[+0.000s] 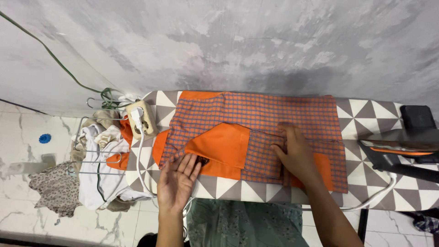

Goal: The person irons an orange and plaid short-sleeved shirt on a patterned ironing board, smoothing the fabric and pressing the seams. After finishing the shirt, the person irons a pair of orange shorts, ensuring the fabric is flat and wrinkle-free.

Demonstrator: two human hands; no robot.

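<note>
An orange and blue checked shirt with plain orange panels lies spread on the ironing board, which has a grey and white triangle cover. My left hand sits at the shirt's near left edge, palm up, fingers slipped under the orange fabric there. My right hand lies flat on the checked cloth near the middle, fingers pointing left along a fold.
A black and orange iron rests at the board's right end, its white cord running along the front edge. A beige socket block sits on the left end. A wire rack with piled clothes stands left of the board, on a marble floor.
</note>
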